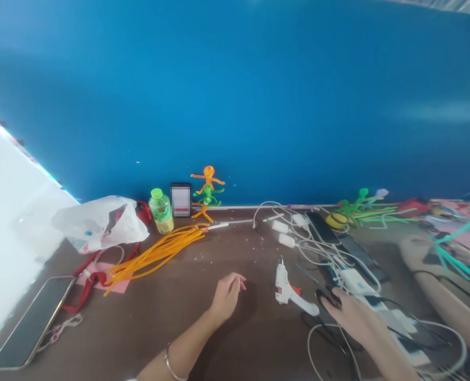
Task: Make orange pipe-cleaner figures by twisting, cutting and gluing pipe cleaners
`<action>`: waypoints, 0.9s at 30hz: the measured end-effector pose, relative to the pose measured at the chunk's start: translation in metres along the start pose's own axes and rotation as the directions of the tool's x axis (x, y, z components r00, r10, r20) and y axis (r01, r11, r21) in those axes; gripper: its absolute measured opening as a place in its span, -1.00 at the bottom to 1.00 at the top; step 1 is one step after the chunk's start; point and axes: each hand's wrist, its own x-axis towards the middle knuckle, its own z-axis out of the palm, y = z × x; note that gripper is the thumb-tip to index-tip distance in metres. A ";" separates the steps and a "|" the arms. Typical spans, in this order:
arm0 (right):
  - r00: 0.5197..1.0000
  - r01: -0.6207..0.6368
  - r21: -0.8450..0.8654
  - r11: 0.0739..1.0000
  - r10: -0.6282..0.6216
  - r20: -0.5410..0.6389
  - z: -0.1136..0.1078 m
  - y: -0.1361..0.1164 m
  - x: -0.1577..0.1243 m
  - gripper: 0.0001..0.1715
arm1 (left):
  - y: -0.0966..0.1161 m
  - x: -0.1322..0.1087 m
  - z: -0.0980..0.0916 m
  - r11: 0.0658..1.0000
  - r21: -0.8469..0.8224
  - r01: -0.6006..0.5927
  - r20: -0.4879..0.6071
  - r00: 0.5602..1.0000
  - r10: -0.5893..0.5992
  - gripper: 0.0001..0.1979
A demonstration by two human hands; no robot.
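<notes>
The right hand [353, 315] grips black-handled scissors [322, 293] over the tabletop's [258, 338] right side, long axis slanting, blades toward far left. Beside them, a white glue gun [288, 291] points far. The left hand [226, 297] curls loosely; whether it pinches anything cannot be told.

Brown tabletop [159, 328] bearing, left to right: smartphone [34, 323], white plastic bag [95, 222], green-capped bottle [162, 214], white charger plug [286, 241] and, nearer, white glue gun [283, 288].
</notes>
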 end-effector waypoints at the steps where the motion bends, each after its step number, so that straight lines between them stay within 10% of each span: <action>1: 0.998 0.014 -0.028 1.000 -0.012 0.055 0.004 -0.001 0.005 -0.65 | 0.000 0.000 -0.001 1.000 0.011 -0.002 -0.005 1.000 0.002 -0.59; 17: 0.972 0.026 -0.060 0.998 -0.012 0.234 0.020 -0.028 0.035 -0.48 | -0.004 0.009 -0.001 0.992 -0.076 0.098 -0.017 0.995 -0.099 -0.63; 27: 0.988 0.025 -0.019 1.000 -0.022 0.150 0.008 -0.015 0.032 -0.60 | -0.007 0.010 -0.002 0.986 -0.116 0.116 -0.008 0.993 -0.118 -0.62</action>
